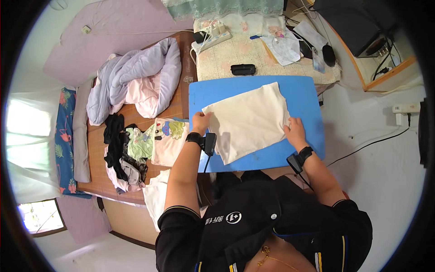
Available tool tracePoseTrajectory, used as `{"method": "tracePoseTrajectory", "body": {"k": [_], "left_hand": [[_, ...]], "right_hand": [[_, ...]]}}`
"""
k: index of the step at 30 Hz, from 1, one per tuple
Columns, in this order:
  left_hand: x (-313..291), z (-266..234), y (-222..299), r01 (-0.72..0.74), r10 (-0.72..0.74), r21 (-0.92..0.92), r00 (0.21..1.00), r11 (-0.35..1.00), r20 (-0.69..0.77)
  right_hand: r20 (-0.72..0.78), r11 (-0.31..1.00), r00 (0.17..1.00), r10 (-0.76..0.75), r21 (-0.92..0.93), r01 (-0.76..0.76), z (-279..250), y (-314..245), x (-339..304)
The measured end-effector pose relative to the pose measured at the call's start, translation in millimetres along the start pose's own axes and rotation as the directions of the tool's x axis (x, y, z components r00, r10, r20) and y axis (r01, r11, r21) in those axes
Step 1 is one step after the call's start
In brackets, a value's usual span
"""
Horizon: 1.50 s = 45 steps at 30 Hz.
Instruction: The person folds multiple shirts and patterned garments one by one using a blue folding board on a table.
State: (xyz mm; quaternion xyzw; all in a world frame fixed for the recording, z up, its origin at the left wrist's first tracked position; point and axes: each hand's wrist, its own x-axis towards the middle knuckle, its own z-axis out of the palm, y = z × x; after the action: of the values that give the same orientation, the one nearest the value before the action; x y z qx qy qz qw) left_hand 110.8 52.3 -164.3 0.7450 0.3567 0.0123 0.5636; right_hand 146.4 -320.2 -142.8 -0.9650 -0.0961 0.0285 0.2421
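Sheer white curtain (pixel 29 129), bright with light, at far left. Blue flamingo-printed fabric panel (pixel 67 140), upright at the bed's end. Long grey padded cushion (pixel 82 154), just beside the panel. Brown slatted bed mat (pixel 94 147), under bedding and clothes. Lavender-grey quilt with pale pink underside (pixel 136 72), heaped at the mat's upper part. Crumpled black garment (pixel 114 129), on the clothes pile. Pale green printed garment (pixel 140 145), next to the black one. White cloth (pixel 156 197), partly over the bed's near edge. Pale pink cartoon-printed garment (pixel 165 152), laid fairly flat, near the left forearm.

Left hand (pixel 200 122): partly curled, at the left edge of the cream cloth, thumb toward the fabric; cannot tell whether pinched or merely resting. Black strapped device (pixel 209 144) on the wrist. Blue rectangular tabletop (pixel 199 95), beneath the cloth. Flat cream-white fabric piece (pixel 249 122), roughly rectangular, lightly creased, aslant across the tabletop between both hands. Black oblong case (pixel 243 69), on the patterned surface beyond. White papers (pixel 284 50), farther right. Right hand (pixel 295 130): fingers bent, touching the cloth's right edge; firmness of hold impossible to tell. Black boxy appliance (pixel 355 25), upper right.
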Motion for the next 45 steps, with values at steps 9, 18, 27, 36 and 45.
{"method": "tracePoseTrajectory", "body": {"k": [9, 18, 27, 36, 45], "left_hand": [[11, 0, 27, -0.390, 0.386, -0.016, 0.915, 0.921, -0.117], [30, -27, 2, 0.086, 0.021, -0.434, 0.972, 0.897, 0.236], [-54, -35, -27, -0.196, 0.047, 0.310, 0.902, 0.930, 0.429], [-30, -38, -59, -0.200, 0.196, 0.109, 0.979, 0.974, 0.049], [-62, -61, -30, -0.182, -0.022, 0.396, 0.888, 0.900, 0.458]], "right_hand": [[-0.107, 0.997, 0.992, -0.070, -0.038, 0.066, 6, 16, 19], [-0.114, 0.997, 0.991, -0.075, 0.017, 0.078, 13, 21, 14], [-0.048, 0.986, 0.999, -0.007, 0.164, 0.015, 18, 16, 11], [-0.039, 0.988, 0.999, -0.016, 0.155, 0.022, 12, 7, 8], [0.111, 0.977, 0.982, 0.154, 0.134, -0.168, 19, -6, -25]]}}
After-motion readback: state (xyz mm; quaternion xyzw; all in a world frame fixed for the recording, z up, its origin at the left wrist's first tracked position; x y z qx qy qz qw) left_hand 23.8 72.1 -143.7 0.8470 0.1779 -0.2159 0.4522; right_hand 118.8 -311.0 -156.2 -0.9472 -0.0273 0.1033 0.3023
